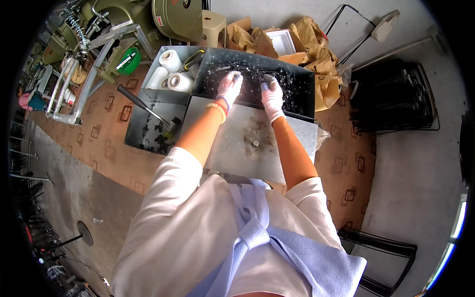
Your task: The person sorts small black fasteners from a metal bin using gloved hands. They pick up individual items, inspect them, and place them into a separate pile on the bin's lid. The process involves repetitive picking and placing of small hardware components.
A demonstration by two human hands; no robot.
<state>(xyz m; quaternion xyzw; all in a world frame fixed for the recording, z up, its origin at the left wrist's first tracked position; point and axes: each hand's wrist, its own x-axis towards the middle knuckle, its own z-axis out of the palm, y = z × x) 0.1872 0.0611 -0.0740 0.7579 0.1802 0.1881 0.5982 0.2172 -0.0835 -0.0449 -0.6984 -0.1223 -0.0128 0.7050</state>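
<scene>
Both my hands wear whitish gloves and reach over the metal bin (306, 113), which holds many small black parts (292, 89). My left hand (229, 89), with beaded bracelets at the wrist, is over the bin's left part. Its fingers are bent together, and whatever they hold is too small to make out. A short gap to the right, my right hand (271, 96) has its fingers curled over the black parts; what lies in them is hidden. In front of the bin, a grey metal work surface (227, 148) carries a small round metal post (255, 143) amid dark smudges.
White film rolls (180, 82) stand in a compartment at the left. A hammer (143, 105) with a black handle leans across the lower tray (136, 133). Brown paper bags (309, 37) and a white foam tray (281, 42) lie behind. Green machinery (170, 20) is at the far left.
</scene>
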